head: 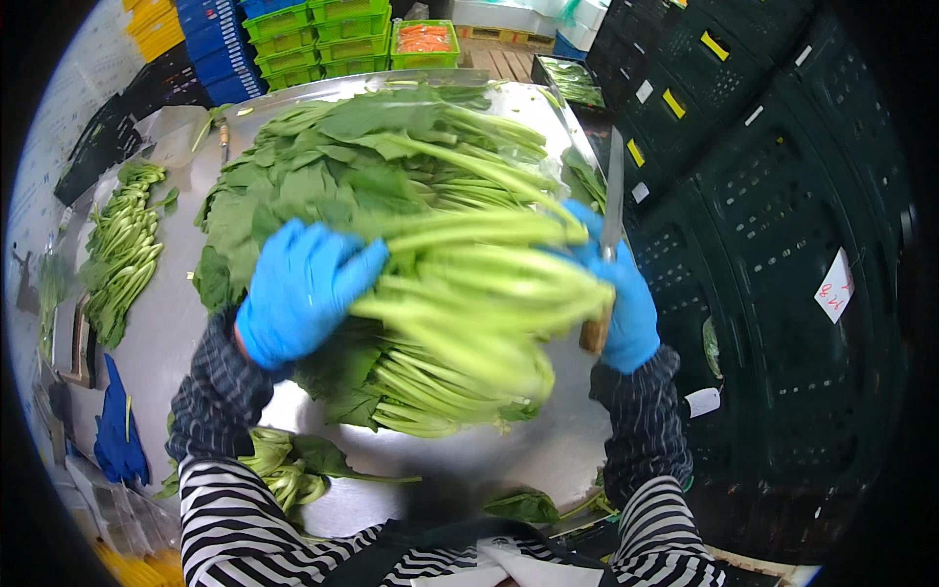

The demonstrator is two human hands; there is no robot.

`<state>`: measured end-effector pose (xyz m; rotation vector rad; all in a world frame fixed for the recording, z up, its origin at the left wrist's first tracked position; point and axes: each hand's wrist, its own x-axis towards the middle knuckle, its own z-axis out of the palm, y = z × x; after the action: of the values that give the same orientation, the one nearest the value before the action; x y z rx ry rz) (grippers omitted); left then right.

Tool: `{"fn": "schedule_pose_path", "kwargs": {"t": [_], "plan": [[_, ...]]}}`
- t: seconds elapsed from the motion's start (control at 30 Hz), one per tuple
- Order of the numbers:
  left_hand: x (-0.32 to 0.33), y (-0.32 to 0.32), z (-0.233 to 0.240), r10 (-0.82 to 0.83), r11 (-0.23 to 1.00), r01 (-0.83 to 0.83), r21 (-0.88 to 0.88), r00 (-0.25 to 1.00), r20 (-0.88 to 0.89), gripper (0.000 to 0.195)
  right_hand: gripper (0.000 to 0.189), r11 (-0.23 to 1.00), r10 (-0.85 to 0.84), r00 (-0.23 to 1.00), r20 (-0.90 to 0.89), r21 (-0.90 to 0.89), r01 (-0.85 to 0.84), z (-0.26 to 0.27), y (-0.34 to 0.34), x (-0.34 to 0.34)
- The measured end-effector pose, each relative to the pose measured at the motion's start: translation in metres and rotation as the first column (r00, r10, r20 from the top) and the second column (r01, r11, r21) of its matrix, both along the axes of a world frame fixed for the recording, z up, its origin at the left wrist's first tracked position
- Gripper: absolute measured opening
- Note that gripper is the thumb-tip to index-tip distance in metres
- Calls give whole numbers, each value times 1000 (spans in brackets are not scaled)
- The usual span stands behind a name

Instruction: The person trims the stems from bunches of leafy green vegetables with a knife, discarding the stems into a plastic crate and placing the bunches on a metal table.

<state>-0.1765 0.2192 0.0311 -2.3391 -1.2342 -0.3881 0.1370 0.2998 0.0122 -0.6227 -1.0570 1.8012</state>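
Note:
My left hand [301,293], in a blue glove, grips a blurred bunch of leafy greens [484,275] near where stalks meet leaves. The pale stalk ends point right. My right hand [629,312], gloved alike, holds a knife [614,194] by its wooden handle, its blade pointing away from me. Its fingers are also at the stalk ends; whether they grip them is hard to tell. Behind and beneath the bunch lies a large heap of the same greens [315,139] on a metal table [543,455]. More stalks [433,396] lie below the raised bunch.
Small leafy greens [125,257] lie at the table's left, with a second wooden-handled knife [224,139] nearby. Loose greens [282,469] rest near my body. Stacked dark crates [763,293] wall the right side. Green crates [315,44] stand behind the table; a blue glove [117,433] lies left.

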Motion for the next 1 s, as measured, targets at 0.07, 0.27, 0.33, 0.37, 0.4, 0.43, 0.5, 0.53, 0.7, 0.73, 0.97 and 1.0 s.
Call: {"fn": "schedule_pose_path", "kwargs": {"t": [0.07,0.27,0.33,0.37,0.4,0.43,0.5,0.53,0.7,0.73,0.97,1.0], "plan": [[7,-28,-7,-34,999,34,-17,999,-19,42,61,998,44,980,192,-62,-33,2,-23,8],[42,-101,-82,-43,969,45,-245,999,14,37,60,969,186,909,374,-222,-107,-51,-69,38],[52,-113,-91,-56,968,62,-245,998,29,35,61,969,158,921,355,-237,-74,-60,-79,49],[55,-115,-93,-81,969,92,-230,995,59,34,61,968,143,927,346,-246,-57,-63,-83,56],[56,-119,-92,-87,957,103,-273,994,72,33,62,970,135,934,331,-235,-57,-66,-85,63],[58,-121,-93,-89,937,112,-331,993,83,34,62,976,87,941,326,-219,-15,-69,-88,69],[64,-124,-92,-86,887,124,-444,991,106,35,62,980,-2,951,311,-191,65,-76,-94,81],[64,-125,-87,-69,837,119,-534,991,113,42,62,977,-68,921,383,-163,140,-77,-96,85],[31,-91,-14,-9,237,593,-769,793,609,70,59,949,-225,890,396,-118,293,-86,-105,110],[25,-75,1,-158,571,610,-549,739,655,60,58,947,-237,888,394,-110,302,-87,-106,111],[-76,86,-67,491,777,-544,-316,838,-237,112,55,935,-274,876,397,-105,340,-89,-120,119],[-82,97,-67,454,803,-503,-319,863,-219,113,54,933,-276,875,399,-108,343,-90,-121,119]]}}
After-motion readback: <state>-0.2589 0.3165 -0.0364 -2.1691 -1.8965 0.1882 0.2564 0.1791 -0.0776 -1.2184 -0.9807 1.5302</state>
